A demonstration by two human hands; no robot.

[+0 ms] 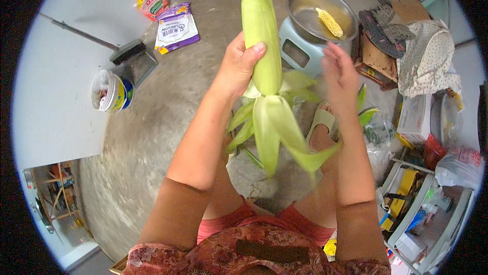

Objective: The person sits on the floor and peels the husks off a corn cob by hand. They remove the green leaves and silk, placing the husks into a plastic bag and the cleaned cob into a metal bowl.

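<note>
My left hand (244,61) is wrapped around a green ear of corn in its husk (262,19), thumb on the front. The ear stands nearly upright, its top cut off by the picture's edge. Several peeled-back husk leaves (267,130) hang from its lower end towards my knees. My right hand (341,71), blurred, is apart from the ear, its fingers extended and holding nothing visible. It is just below a metal basin (303,18), which contains a bare yellow corn cob (329,23). The basin rests on a light blue plastic stool (315,57).
Green husk leaves (366,116) and a clear plastic bag (381,134) lie right of my sandalled foot (322,122). At left are a bucket (112,90), a dustpan (141,65) and printed packages (177,27). A wooden box (379,59) and a grey rack (410,206) stand at right.
</note>
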